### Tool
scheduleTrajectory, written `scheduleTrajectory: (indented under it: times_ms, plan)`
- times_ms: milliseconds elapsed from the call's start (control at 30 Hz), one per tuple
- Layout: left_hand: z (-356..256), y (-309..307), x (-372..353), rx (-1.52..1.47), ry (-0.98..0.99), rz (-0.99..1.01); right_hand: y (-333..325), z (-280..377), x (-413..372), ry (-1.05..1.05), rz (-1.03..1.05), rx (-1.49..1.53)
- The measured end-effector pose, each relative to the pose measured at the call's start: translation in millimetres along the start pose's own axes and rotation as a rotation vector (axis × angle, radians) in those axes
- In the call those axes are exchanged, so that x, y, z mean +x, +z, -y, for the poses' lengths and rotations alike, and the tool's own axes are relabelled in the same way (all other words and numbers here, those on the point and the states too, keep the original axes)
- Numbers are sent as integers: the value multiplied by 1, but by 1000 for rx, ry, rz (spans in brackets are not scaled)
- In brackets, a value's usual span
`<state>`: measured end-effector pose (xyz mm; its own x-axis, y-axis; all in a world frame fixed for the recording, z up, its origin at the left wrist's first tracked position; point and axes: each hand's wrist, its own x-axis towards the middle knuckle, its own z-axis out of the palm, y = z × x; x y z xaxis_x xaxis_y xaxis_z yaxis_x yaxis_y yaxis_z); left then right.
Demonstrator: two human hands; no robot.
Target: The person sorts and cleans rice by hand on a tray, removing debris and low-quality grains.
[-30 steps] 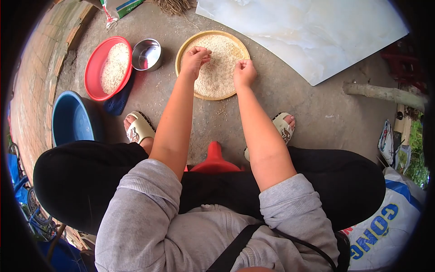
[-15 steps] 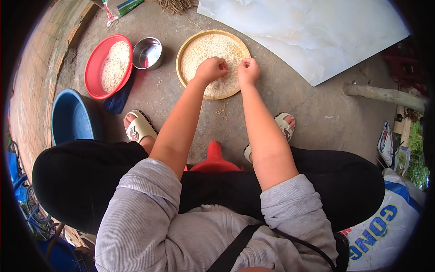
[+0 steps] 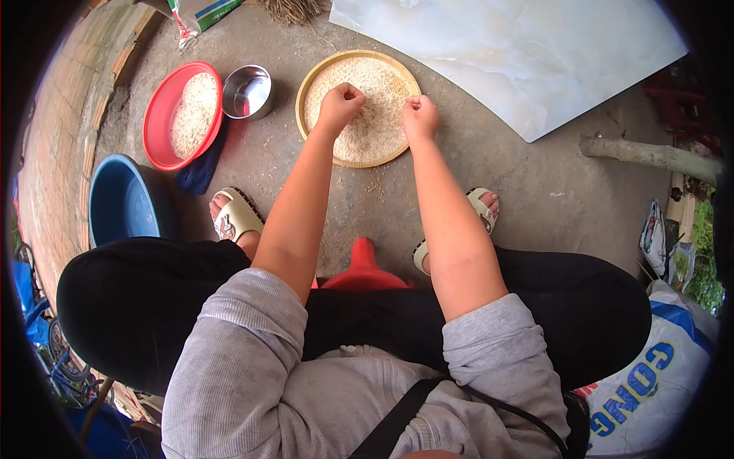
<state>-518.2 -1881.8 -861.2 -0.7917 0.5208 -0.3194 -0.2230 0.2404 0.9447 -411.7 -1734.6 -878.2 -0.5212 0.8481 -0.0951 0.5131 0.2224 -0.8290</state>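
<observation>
A round woven tray (image 3: 300, 107) with a yellowish rim lies on the ground ahead of me, filled with pale grain (image 3: 375, 138) that looks like rice. Over its left half is my left hand (image 3: 339, 109), fingers curled into a pinch. My right hand (image 3: 421, 120) is at the right rim, thumb and fingertips pressed together. Whatever either pinch holds is too small to make out.
Left of the tray stand a steel bowl (image 3: 248, 92), a red basin (image 3: 156, 138) with more pale grain, and a blue tub (image 3: 126, 200). A marbled sheet (image 3: 520, 61) lies at upper right, near a wooden pole (image 3: 646, 155). A red stool (image 3: 363, 268) is beneath me.
My left hand has moved left and slightly away from me across the grain, widening the gap between my hands. My right hand has hardly moved and keeps its pinch.
</observation>
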Motion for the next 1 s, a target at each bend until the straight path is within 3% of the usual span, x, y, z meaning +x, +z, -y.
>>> scheduleTrajectory:
  times_ms: [67, 133, 267, 333, 400, 500, 633, 1000]
  plan:
    - [2, -4, 3, -65, -1, 11, -5, 1, 2, -24, 16, 14]
    - [2, -7, 4, 114, 70, -58, -10, 5, 3, -51, 33, 28]
    - [0, -4, 2, 176, 140, -22, -13, -4, 5, -129, 62, -48]
    - [-1, -1, 1, 110, 93, 28, -15, -6, 4, -187, 77, -86]
    - [-2, 1, 3, 67, 41, 67, -18, -6, 0, -387, 123, -226]
    - [-1, 1, 4, 6, -12, 133, -20, 1, -5, -442, 169, -237]
    - [-3, 0, 1, 73, 8, 164, -24, 7, -9, -384, 283, -216]
    - [0, -1, 1, 67, -27, 67, -20, -7, -16, -470, 499, -297]
